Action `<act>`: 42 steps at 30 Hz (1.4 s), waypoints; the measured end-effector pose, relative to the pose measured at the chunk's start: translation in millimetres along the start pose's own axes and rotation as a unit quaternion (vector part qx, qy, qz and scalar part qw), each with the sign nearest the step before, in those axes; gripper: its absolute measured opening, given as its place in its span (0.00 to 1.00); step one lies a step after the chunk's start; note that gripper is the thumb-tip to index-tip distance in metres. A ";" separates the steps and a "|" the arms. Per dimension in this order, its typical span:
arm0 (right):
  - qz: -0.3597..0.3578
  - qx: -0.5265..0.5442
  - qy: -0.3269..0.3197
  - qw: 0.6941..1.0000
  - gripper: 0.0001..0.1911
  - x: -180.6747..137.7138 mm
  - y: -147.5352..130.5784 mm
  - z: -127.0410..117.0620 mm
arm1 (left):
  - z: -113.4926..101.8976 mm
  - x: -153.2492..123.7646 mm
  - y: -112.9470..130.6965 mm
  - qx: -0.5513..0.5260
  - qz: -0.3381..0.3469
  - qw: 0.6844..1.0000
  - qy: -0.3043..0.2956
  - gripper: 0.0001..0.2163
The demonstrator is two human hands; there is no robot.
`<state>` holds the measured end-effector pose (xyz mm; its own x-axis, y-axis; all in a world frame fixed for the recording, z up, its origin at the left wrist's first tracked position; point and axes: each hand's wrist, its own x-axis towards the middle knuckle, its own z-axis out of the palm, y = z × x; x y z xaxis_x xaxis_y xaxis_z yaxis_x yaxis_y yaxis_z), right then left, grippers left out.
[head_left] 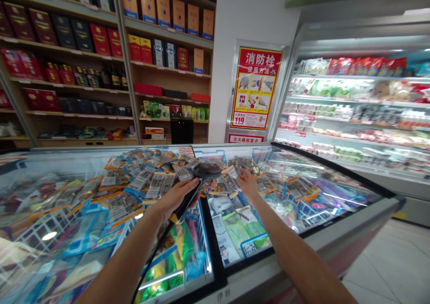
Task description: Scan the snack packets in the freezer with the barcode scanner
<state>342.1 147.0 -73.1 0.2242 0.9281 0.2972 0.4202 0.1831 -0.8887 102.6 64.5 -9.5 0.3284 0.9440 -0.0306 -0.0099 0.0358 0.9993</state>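
My left hand (181, 196) is wrapped round the black handle of a corded barcode scanner (206, 170). The scanner's wide dark head points away over the freezer, and its cable trails down along my left forearm. Farther right, my right hand (247, 185) has its fingers curled at the edge of a small clear packet (231, 173) with a printed label, seemingly pinching it. Many similar packets with orange or blue edges, such as a packet (160, 185) left of the scanner, lie heaped on the freezer's glass lid. Their contents are too blurred to name.
The chest freezer (218, 250) has glass lids with a dark dividing frame; bagged goods and wire baskets show beneath. Wooden shelves (168, 71) with boxes and bottles stand behind. A red fire-hydrant poster (257, 89) hangs on the wall. A lit refrigerated display (356, 102) stands right.
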 end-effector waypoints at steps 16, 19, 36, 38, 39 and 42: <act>-0.100 -0.168 -0.147 0.970 0.17 -17.7 -25.2 17.9 | -2.0 -0.2 2.0 0.028 0.002 0.999 0.017 0.19; -0.018 -0.077 -0.090 0.993 0.13 -15.7 -23.8 21.3 | -2.2 -1.3 2.9 0.016 0.004 0.999 0.031 0.18; 0.177 0.141 -0.067 0.972 0.09 7.8 16.5 -34.1 | 3.7 0.1 0.6 0.022 0.005 1.000 0.010 0.18; 0.185 0.149 -0.059 0.970 0.09 9.8 16.7 -41.9 | 5.2 -0.3 1.6 0.018 0.005 1.000 0.009 0.17; 0.183 0.163 -0.042 0.969 0.09 11.8 16.7 -45.3 | 5.8 -0.6 2.0 0.017 0.005 1.000 0.009 0.17; 0.159 0.228 0.024 0.960 0.07 18.4 16.0 -48.1 | 7.0 -1.1 2.6 0.013 -0.002 1.000 0.006 0.17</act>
<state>395.3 151.3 -65.1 0.3218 0.9468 -0.0088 -0.1015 0.0253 -0.9945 108.9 61.2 -6.8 0.3175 0.9476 -0.0355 0.0168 0.0318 0.9994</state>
